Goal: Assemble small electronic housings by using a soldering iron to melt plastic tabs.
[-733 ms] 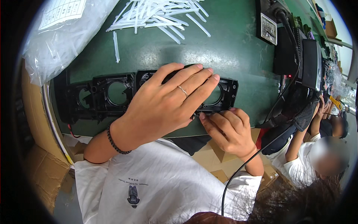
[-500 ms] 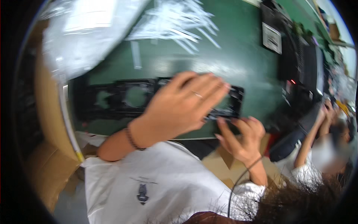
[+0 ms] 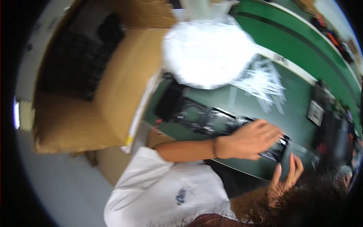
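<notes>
A row of thin black square frames with large round openings lies along the near side of the green table. My left hand is stretched over the right part of the row, fingers extended and palm down, covering some of it. Past its fingertips shows the end frame. Close to that frame's near right corner is my right hand, thumb and fingers apart, with nothing visible between them. Whether its fingertips touch the frame I cannot tell. Motion blurs the picture.
On the left stands an open cardboard box with dark items inside. A black block-like thing sits at the row's left end. Behind are a clear plastic bag and a pile of white strips. Black equipment stands at the right.
My view has swung left, bringing the cardboard box in and shifting the table rightward. My left hand stays stretched over the frames; my right hand remains near the end frame's corner.
</notes>
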The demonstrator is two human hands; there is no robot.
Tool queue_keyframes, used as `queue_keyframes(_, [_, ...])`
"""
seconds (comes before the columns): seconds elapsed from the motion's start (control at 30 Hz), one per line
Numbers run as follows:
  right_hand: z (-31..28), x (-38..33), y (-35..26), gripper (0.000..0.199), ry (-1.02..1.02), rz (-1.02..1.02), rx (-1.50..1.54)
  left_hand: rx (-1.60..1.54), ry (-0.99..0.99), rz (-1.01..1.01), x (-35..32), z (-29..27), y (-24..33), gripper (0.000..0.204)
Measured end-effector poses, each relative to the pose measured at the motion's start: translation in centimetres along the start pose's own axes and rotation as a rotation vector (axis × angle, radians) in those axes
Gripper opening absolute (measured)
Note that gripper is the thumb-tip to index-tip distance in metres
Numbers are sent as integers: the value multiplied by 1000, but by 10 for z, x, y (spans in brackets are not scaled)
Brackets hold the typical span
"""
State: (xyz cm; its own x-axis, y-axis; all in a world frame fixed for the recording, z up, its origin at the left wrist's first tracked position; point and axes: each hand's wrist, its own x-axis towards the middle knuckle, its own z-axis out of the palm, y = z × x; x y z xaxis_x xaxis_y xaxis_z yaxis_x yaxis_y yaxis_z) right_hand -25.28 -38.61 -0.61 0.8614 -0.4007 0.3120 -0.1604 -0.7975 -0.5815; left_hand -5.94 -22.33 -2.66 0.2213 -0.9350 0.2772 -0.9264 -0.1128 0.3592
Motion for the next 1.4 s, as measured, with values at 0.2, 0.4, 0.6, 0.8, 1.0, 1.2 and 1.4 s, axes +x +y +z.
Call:
queue_keyframes(0.2, [52, 80, -2, 60, 383, 361, 919, 10, 15, -179, -21, -23, -14, 100])
queue_keyframes(0.4, [41, 99, 12, 70, 374, 566, 1241, 19, 79, -146, -12, -14, -15, 96])
queue_keyframes(0.6, [51, 173, 41, 58, 403, 568, 1112, -35, 77, -149, -5, -12, -12, 99])
queue_keyframes(0.8, [45, 149, 53, 42, 583, 241, 714, -143, 154, -169, -4, -14, -11, 97])
queue_keyframes(1.0, [48, 25, 45, 28, 822, 128, 767, -198, 180, -210, 1, -17, -11, 96])
queue_keyframes(1.2, [57, -20, 40, 28, 767, 98, 832, -152, 213, -242, 0, -15, -14, 98])
queue_keyframes(1.4, [60, -24, 41, 26, 698, 80, 705, -160, 222, -246, -1, -12, -14, 99])
